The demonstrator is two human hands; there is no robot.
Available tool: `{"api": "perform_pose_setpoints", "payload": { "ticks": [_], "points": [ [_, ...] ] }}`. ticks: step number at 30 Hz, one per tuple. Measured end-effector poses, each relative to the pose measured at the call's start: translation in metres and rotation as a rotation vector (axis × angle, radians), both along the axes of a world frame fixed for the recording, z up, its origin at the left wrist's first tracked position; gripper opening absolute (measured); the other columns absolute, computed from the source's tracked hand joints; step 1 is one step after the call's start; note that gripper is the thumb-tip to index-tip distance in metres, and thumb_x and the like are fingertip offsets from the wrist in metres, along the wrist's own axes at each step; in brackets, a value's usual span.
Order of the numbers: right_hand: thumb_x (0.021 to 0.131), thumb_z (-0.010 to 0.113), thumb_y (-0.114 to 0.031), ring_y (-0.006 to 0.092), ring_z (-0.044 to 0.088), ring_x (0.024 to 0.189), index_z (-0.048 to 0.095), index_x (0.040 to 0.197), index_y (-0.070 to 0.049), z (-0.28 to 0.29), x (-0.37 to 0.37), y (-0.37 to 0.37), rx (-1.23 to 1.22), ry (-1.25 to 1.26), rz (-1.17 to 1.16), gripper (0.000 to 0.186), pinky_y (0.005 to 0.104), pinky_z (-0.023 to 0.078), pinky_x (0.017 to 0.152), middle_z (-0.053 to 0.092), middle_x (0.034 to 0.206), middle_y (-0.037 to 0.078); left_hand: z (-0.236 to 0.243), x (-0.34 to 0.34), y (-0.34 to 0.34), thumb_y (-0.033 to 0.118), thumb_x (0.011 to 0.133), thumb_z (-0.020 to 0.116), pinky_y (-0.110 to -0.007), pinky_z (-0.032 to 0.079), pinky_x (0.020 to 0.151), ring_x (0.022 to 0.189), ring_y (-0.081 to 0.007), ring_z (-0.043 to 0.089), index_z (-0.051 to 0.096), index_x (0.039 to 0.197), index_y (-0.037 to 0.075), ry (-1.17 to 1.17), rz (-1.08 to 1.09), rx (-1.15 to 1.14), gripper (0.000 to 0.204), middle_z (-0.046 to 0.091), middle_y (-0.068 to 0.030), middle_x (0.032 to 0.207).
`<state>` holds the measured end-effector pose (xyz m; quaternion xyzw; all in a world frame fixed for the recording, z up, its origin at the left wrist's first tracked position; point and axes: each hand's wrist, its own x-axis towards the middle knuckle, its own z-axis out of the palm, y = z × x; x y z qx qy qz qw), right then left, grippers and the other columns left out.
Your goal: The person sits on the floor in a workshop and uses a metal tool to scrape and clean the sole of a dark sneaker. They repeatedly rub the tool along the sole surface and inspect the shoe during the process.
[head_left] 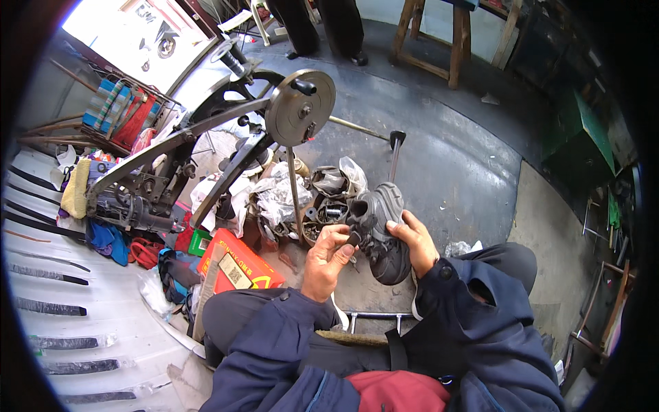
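Note:
In front of my knees is a black and dark grey shoe, with its length running away from me. My right hand grips it from the right side, the thumb pressed on it. At its left side my left hand is closed, thumb and fingers pinching a small dark piece. I cannot tell whether that piece is part of the shoe or separate. Just left of the shoe stand open bags and tins of small parts.
A hand-cranked sewing machine stands at the left. Below it lies an orange-red box. Black strips lie along the far left. A person's legs and a wooden stool are at the back. A green box stands at the right.

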<state>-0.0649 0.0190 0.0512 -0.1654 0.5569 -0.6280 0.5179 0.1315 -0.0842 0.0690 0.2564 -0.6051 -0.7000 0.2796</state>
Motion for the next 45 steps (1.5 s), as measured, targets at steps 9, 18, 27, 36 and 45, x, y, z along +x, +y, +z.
{"api": "perform_pose_setpoints", "payload": {
  "ticks": [9, 18, 27, 36, 45],
  "points": [
    [0.091, 0.071, -0.034, 0.0288, 0.060, 0.120, 0.034, 0.152, 0.003, 0.016, 0.010, 0.004, 0.058, 0.425, 0.147, 0.080, 0.0380, 0.046, 0.104, 0.061, 0.131, 0.025, 0.002, -0.010, -0.003, 0.017, 0.094, 0.070, -0.031, 0.046, 0.074, 0.083, -0.0180, 0.058, 0.068, 0.089, -0.003, -0.347, 0.109, -0.250, 0.020, 0.059, -0.0077, 0.096],
    [0.092, 0.069, -0.031, 0.0269, 0.055, 0.128, 0.035, 0.147, 0.016, -0.001, 0.000, -0.005, 0.106, -0.098, -0.081, 0.079, 0.0345, 0.040, 0.110, 0.055, 0.140, 0.023, 0.000, -0.013, -0.001, 0.012, 0.098, 0.067, -0.027, 0.045, 0.085, 0.096, -0.0131, 0.057, 0.067, 0.092, -0.001, -0.012, 0.073, -0.003, 0.014, 0.055, -0.0046, 0.108],
    [0.092, 0.068, -0.033, 0.0296, 0.057, 0.126, 0.035, 0.149, 0.010, 0.009, 0.005, 0.000, 0.065, 0.155, 0.028, 0.078, 0.0380, 0.044, 0.106, 0.058, 0.135, 0.025, -0.002, -0.010, -0.002, 0.015, 0.099, 0.066, -0.027, 0.045, 0.085, 0.095, -0.0130, 0.056, 0.067, 0.094, 0.002, -0.093, 0.053, -0.110, 0.014, 0.056, -0.0039, 0.112],
    [0.090, 0.071, -0.033, 0.0355, 0.059, 0.124, 0.033, 0.154, 0.000, 0.019, 0.008, 0.005, 0.113, 0.525, 0.150, 0.081, 0.0418, 0.047, 0.104, 0.059, 0.133, 0.031, -0.001, -0.016, -0.004, 0.015, 0.095, 0.068, -0.030, 0.044, 0.074, 0.080, -0.0140, 0.054, 0.065, 0.086, -0.003, -0.391, 0.118, -0.326, 0.021, 0.059, -0.0059, 0.089],
    [0.093, 0.068, -0.021, 0.0172, 0.063, 0.109, 0.051, 0.135, 0.006, -0.009, 0.000, -0.004, -0.007, -0.074, -0.083, 0.054, 0.0282, 0.046, 0.097, 0.066, 0.120, 0.013, -0.007, -0.010, -0.001, 0.013, 0.100, 0.064, -0.028, 0.043, 0.090, 0.099, -0.0130, 0.055, 0.065, 0.096, 0.002, 0.055, 0.052, 0.108, 0.012, 0.056, -0.0047, 0.112]
  ]
}}
